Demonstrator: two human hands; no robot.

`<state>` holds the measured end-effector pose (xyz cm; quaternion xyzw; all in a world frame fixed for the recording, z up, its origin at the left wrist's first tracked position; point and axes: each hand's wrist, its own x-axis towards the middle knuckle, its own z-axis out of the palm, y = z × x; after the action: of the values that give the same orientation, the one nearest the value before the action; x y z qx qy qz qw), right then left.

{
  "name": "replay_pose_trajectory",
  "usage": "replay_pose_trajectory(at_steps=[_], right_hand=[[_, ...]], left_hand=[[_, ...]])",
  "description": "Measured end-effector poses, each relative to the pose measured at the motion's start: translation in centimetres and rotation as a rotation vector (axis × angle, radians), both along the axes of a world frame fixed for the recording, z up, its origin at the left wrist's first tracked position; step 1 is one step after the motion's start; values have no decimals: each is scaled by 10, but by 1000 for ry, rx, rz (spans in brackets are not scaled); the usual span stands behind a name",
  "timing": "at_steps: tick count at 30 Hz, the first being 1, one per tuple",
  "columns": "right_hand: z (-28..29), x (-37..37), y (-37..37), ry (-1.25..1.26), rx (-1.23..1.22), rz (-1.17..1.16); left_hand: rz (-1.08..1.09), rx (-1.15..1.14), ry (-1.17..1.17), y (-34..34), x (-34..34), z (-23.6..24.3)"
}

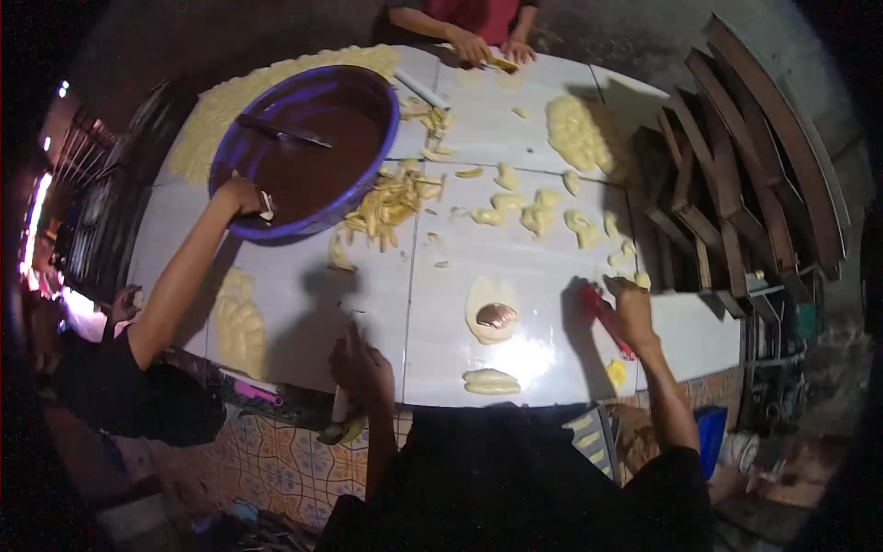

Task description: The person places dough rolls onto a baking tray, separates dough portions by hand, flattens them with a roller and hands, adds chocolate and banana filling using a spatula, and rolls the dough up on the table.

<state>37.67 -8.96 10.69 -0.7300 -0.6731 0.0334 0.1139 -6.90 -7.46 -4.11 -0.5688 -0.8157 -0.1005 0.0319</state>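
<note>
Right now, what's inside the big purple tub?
Brown paste and a dark tool are in the tub. The paste covers the bottom, so what's underneath can't be seen.

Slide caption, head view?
Left hand and right hand flank flat dough bearing brown filling; purple tub at upper left.

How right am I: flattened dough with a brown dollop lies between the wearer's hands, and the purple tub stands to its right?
Not quite: the head view shows the purple tub to the left of the flattened dough. It does lie, brown dollop on top, between left hand and right hand.
</note>
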Motion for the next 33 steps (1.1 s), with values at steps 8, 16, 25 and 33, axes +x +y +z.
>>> replay_pose_trajectory(at_steps=[8,16,25,33], right_hand=[[-65,-257,172,691,-59,371],[-95,-309,214,431,21,359],[-57,-180,109,668,-107,565],[-91,-248,138,492,144,557]], left_hand=[[-247,338,98,-2,-34,-4],[-154,214,-123,9,-20,19],[-73,192,130,16,-21,14],[-216,360,284,25,-60,-61]])
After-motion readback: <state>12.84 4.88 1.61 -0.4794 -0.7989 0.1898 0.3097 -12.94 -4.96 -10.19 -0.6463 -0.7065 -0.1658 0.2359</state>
